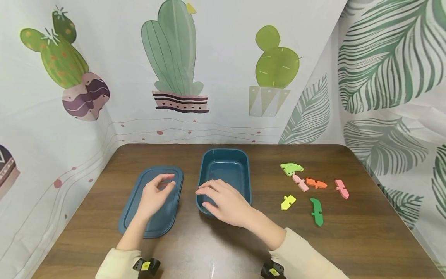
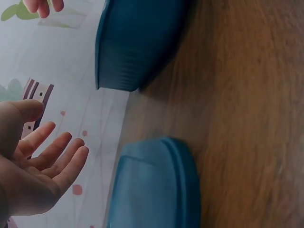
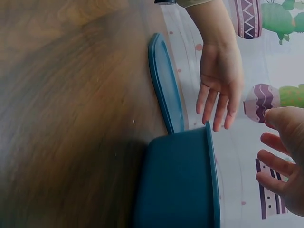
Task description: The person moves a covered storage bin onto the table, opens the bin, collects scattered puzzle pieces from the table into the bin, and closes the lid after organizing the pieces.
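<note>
Standing upright with its mouth uncovered, the blue container [image 1: 230, 170] rests near the middle of the wooden table [image 1: 362, 248]. The right hand [image 1: 223, 201] hovers over its near-left corner; the fingers are apart and clamp nothing. Caution: if this hand drops with fingers bent, it can catch the rim and skid the container.

Left of the container, the flat lid [image 1: 165, 217] lies on the table. The left hand [image 1: 155, 195] hangs above it, thumb and fingers apart, gripping nothing. Caution: the low lid offers little edge to grasp; off-centre pressure can slide it.

Right of the container lie the light green item [image 1: 292, 169], 2 pink pieces [image 1: 342, 189], 1 orange piece [image 1: 316, 183], 1 yellow piece [image 1: 288, 202] and 1 dark green piece [image 1: 317, 212]. Whether the light green item is 1 piece or 2 cannot be told. Caution: a wide sweep of the right forearm can scatter them.
</note>
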{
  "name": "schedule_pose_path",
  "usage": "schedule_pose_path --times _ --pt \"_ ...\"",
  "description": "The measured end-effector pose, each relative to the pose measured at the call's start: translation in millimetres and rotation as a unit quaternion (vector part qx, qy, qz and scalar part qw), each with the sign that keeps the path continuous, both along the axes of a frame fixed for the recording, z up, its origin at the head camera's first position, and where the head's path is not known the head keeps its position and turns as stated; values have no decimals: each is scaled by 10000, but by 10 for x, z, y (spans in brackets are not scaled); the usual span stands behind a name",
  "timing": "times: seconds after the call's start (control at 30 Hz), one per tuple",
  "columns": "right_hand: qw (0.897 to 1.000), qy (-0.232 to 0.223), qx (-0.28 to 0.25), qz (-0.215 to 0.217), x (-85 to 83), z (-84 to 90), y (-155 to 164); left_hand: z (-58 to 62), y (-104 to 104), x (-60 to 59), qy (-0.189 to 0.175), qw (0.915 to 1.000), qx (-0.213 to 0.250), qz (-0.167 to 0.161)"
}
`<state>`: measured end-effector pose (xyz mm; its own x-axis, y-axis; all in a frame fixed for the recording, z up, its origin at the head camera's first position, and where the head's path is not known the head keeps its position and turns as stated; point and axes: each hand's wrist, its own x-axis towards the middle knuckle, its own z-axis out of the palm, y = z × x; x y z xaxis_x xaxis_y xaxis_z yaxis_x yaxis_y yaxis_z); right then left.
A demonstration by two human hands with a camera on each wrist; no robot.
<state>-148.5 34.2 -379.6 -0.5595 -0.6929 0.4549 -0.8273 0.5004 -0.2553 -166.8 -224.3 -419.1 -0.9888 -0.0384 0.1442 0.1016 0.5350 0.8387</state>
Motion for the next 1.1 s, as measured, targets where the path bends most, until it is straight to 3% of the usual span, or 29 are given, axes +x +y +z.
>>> schedule_pose_path --times 0.43,1.1 --pt "9991 349 -238 -96 -25 -77 312 -74 225 -118 -625 9973 372 77" --pt "9988 236 -131 -411 -55 -180 734 -141 484 -242 -1080 9916 644 -315"
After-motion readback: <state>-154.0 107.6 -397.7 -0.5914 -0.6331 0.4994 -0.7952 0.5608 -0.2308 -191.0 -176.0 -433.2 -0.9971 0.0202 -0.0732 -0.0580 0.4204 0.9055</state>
